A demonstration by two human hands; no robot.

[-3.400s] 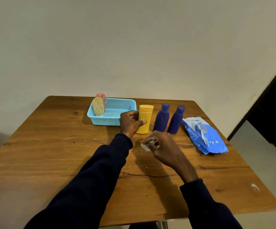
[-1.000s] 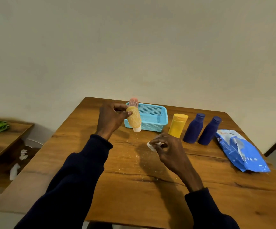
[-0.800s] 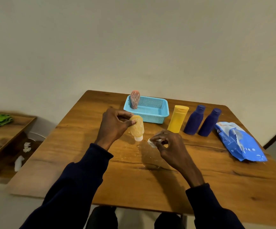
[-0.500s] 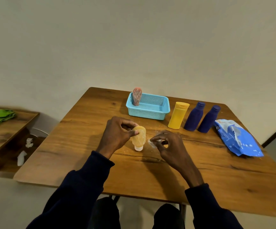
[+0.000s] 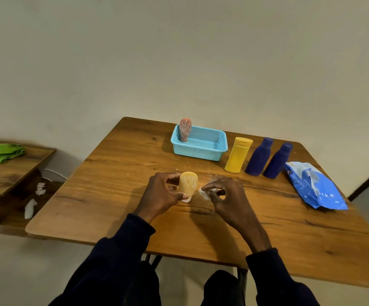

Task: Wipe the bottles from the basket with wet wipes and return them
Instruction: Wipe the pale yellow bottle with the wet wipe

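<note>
Your left hand (image 5: 161,193) grips the small orange bottle (image 5: 188,184) cap-down near the middle of the worktop (image 5: 112,195), thumb on its far side and fingers (image 5: 181,196) curled round its near side; whether the white cap touches the wood cannot be told. Your right hand (image 5: 227,195) pinches a crumpled wet wipe (image 5: 203,192) between thumb and forefinger, just beside the bottle. Toward the far edge sits the blue basket (image 5: 201,151), with a pink bottle (image 5: 185,129) standing upright in its left end. Right of the basket stand a yellow bottle (image 5: 237,154), a dark blue bottle (image 5: 259,156) and a second dark blue bottle (image 5: 277,160) in a row, then the blue wipes pack (image 5: 316,188) lying flat. A green cloth (image 5: 4,152) lies on a low shelf (image 5: 6,175) off to your left
</note>
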